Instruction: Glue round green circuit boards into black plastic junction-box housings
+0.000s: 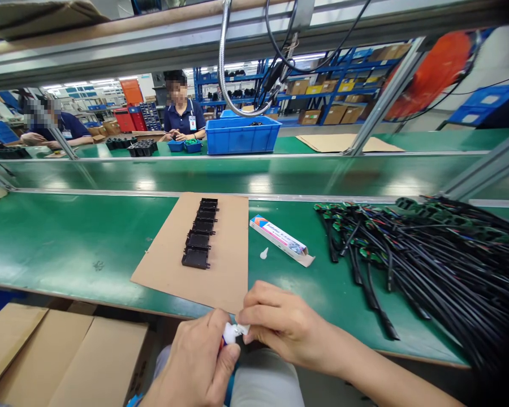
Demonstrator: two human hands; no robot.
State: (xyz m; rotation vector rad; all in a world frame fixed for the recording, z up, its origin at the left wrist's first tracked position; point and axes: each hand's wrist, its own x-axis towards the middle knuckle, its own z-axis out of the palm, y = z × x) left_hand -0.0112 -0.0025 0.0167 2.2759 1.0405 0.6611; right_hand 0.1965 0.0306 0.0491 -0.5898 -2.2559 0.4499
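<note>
My left hand point(199, 359) is closed round a tube point(229, 333); its white shoulder and a bit of blue show between thumb and fingers, the rest being hidden by the hand. At the tube's tip, my right hand point(280, 322) pinches a small white cap point(242, 328). Both hands are over my lap, just before the table's front edge. Beyond them lies a long printed carton point(280, 237) with its near end flap open. A small white pointed nozzle point(263, 254) rests beside it. Several black plastic housings point(196, 240) stand in a row on a cardboard sheet point(224, 271).
A large pile of black cables point(407, 265) with green circuit boards covers the table's right side. Cardboard boxes point(68, 350) stand below at left. A metal crossbar point(152, 39) with a hanging conduit spans overhead. Across the bench are a blue bin point(242, 138) and two people.
</note>
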